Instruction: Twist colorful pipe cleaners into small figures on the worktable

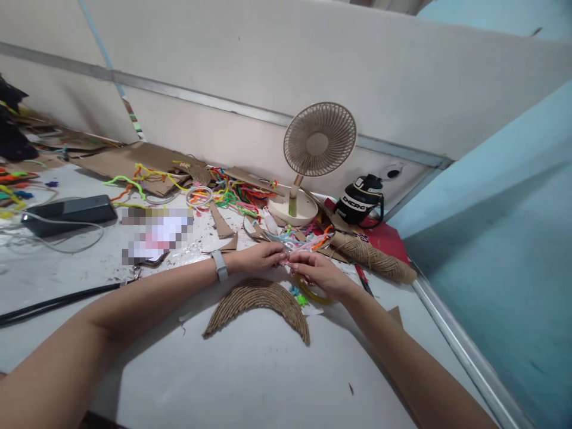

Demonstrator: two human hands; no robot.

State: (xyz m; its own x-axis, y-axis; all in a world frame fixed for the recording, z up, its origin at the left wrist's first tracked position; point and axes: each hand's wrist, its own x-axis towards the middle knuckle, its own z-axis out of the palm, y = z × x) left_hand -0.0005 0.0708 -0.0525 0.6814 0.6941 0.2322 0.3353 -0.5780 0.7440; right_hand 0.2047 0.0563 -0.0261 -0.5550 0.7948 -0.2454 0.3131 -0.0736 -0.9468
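My left hand (257,258), with a pale watch band on its wrist, is closed in a pinch on a small pink piece (286,261). Opposite it, my right hand (320,274) pinches the same spot, its fingertips almost touching the left ones. The piece is mostly covered by fingers, so its exact kind is unclear. Just below the hands lies a crescent (259,298) covered in rows of brown twine. Beside my right hand are a yellowish tape roll (319,296), partly hidden under it, and small green and blue fuzzy bits (302,300).
Behind the hands stand a small fan (318,143) and a black jug (357,205) marked ENERGY. A twine spool (375,257) lies to the right. Colourful pipe cleaners (232,193) and cardboard (134,164) crowd the back. A dark box (69,215) and cable sit left.
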